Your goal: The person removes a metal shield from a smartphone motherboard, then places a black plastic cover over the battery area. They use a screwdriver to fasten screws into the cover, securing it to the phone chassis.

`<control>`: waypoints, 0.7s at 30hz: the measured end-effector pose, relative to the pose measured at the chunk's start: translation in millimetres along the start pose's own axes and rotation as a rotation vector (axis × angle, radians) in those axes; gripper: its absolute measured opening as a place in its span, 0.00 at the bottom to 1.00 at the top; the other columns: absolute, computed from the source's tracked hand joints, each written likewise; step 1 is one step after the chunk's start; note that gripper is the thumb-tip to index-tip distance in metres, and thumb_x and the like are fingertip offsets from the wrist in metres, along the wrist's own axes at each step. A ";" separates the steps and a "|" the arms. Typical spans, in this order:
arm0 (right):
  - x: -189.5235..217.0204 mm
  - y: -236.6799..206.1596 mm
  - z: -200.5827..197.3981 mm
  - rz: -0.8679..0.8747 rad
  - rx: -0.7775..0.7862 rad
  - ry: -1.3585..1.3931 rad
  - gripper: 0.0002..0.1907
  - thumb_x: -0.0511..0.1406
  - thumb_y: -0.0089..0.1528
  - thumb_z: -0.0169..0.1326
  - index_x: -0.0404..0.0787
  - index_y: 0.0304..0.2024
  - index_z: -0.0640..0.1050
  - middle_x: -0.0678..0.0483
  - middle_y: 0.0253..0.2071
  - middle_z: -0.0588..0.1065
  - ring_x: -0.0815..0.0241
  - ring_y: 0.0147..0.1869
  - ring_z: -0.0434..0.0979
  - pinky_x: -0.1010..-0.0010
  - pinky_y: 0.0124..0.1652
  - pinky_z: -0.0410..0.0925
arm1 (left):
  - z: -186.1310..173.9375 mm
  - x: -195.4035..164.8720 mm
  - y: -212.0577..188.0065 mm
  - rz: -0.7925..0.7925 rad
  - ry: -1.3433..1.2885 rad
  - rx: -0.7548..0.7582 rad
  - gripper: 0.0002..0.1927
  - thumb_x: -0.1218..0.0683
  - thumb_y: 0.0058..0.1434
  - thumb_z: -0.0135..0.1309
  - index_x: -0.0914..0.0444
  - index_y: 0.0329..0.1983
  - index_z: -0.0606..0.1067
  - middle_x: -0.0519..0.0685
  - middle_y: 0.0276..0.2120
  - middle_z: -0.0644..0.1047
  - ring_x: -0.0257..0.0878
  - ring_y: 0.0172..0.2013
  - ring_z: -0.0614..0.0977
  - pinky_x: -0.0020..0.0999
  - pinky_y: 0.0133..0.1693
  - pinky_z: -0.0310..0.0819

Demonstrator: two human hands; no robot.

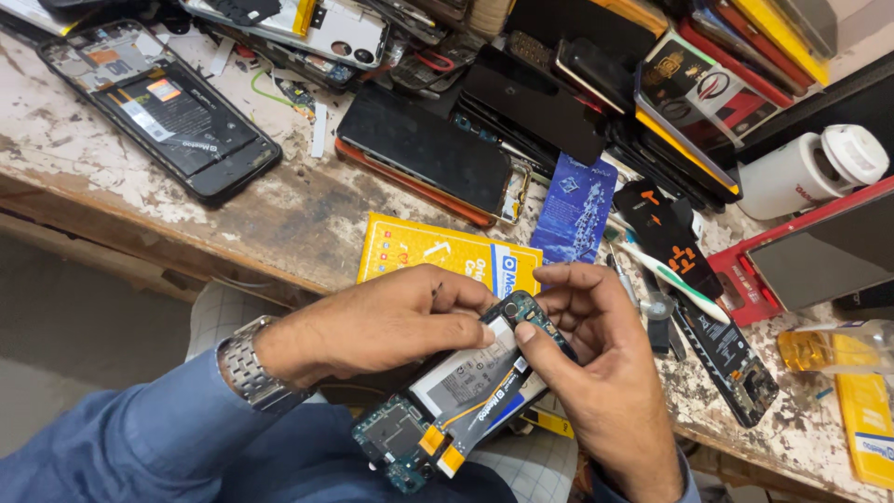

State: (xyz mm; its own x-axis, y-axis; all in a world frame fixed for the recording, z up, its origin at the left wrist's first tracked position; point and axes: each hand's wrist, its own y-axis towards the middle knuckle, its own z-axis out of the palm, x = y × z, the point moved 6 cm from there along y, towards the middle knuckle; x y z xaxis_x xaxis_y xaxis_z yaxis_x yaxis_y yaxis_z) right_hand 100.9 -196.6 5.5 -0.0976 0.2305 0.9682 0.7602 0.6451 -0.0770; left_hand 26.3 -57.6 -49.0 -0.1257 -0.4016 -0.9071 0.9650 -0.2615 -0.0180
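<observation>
Between fingers of left hand (391,321), right hand (596,363): opened phone (466,391).

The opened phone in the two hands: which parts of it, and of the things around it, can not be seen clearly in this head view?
- Opened phone: its top end is covered by the left hand and right hand; what the fingertips press is hidden.
- Its lower boards are too small to read.
- Yellow packet: lower part hidden behind the left hand.
- Yellow bottle: cut off by the right edge.
- White cup: inside not visible.
</observation>
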 end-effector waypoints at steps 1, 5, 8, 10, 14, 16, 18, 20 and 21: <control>-0.1 -0.2 0.4 -0.006 0.001 0.000 0.23 0.23 0.58 0.58 0.35 0.56 0.71 0.54 0.43 0.73 0.67 0.48 0.75 0.78 0.47 0.70 | 0.8 0.7 -0.5 -0.004 0.008 -0.008 0.16 0.55 0.68 0.51 0.67 0.54 0.78 0.42 0.39 0.81 0.25 0.38 0.79 0.24 0.41 0.76; 1.3 -0.7 2.1 -0.005 0.012 -0.011 0.24 0.23 0.58 0.57 0.36 0.58 0.71 0.54 0.45 0.72 0.67 0.50 0.73 0.77 0.49 0.69 | 4.0 -6.1 -3.1 0.000 0.153 -0.053 0.16 0.52 0.68 0.51 0.67 0.51 0.79 0.43 0.37 0.82 0.25 0.36 0.79 0.26 0.39 0.76; 3.3 -3.3 1.4 0.051 0.024 -0.030 0.26 0.25 0.58 0.57 0.38 0.59 0.71 0.55 0.45 0.72 0.67 0.51 0.73 0.75 0.48 0.69 | 6.7 -18.6 -8.0 0.010 0.468 -0.111 0.16 0.48 0.68 0.51 0.64 0.48 0.80 0.44 0.30 0.81 0.27 0.32 0.79 0.29 0.35 0.76; 6.7 -3.3 1.9 0.049 0.039 -0.052 0.26 0.25 0.57 0.57 0.38 0.59 0.70 0.55 0.46 0.72 0.67 0.52 0.73 0.74 0.49 0.69 | 9.0 -26.7 -10.3 0.006 0.631 -0.149 0.17 0.46 0.67 0.50 0.62 0.45 0.80 0.46 0.26 0.80 0.31 0.29 0.79 0.33 0.31 0.74; 12.4 -2.0 2.8 0.012 0.067 -0.086 0.27 0.26 0.58 0.58 0.38 0.60 0.70 0.55 0.46 0.72 0.66 0.51 0.73 0.74 0.52 0.68 | 15.9 -37.5 -10.4 0.032 0.723 -0.173 0.17 0.44 0.66 0.50 0.62 0.39 0.78 0.49 0.21 0.76 0.39 0.24 0.78 0.39 0.27 0.71; 12.3 -1.3 2.6 0.016 0.078 -0.076 0.27 0.26 0.58 0.58 0.38 0.60 0.70 0.55 0.45 0.72 0.66 0.51 0.73 0.74 0.52 0.68 | 17.1 -40.0 -10.0 0.044 0.754 -0.172 0.18 0.44 0.66 0.49 0.63 0.36 0.76 0.50 0.20 0.75 0.41 0.23 0.78 0.41 0.27 0.70; 11.3 -1.0 2.7 0.018 0.094 -0.052 0.26 0.26 0.58 0.58 0.37 0.59 0.70 0.55 0.46 0.72 0.67 0.52 0.72 0.74 0.53 0.68 | 17.1 -38.7 -9.7 0.021 0.788 -0.173 0.19 0.43 0.66 0.49 0.64 0.33 0.75 0.52 0.20 0.74 0.44 0.22 0.77 0.43 0.27 0.70; 9.0 -0.6 2.1 0.034 0.093 -0.038 0.26 0.25 0.58 0.58 0.37 0.59 0.70 0.55 0.45 0.71 0.67 0.51 0.72 0.74 0.52 0.68 | 17.8 -38.5 -9.8 0.042 0.798 -0.166 0.18 0.44 0.66 0.49 0.64 0.33 0.75 0.52 0.20 0.75 0.45 0.23 0.79 0.43 0.28 0.71; 7.8 -0.4 1.9 0.043 0.093 -0.031 0.27 0.25 0.58 0.58 0.37 0.59 0.70 0.55 0.45 0.71 0.67 0.50 0.72 0.74 0.51 0.68 | 18.1 -38.3 -9.8 0.051 0.803 -0.162 0.18 0.44 0.66 0.49 0.64 0.33 0.75 0.53 0.20 0.75 0.45 0.23 0.80 0.43 0.28 0.71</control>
State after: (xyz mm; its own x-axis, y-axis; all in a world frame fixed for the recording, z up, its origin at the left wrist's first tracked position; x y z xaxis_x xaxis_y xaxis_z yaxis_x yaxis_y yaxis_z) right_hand 98.6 -193.6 12.6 -0.0868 0.2812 0.9557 0.7011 0.6988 -0.1419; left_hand 17.5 -55.6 -6.4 0.0627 0.3571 -0.9319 0.9941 -0.1054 0.0265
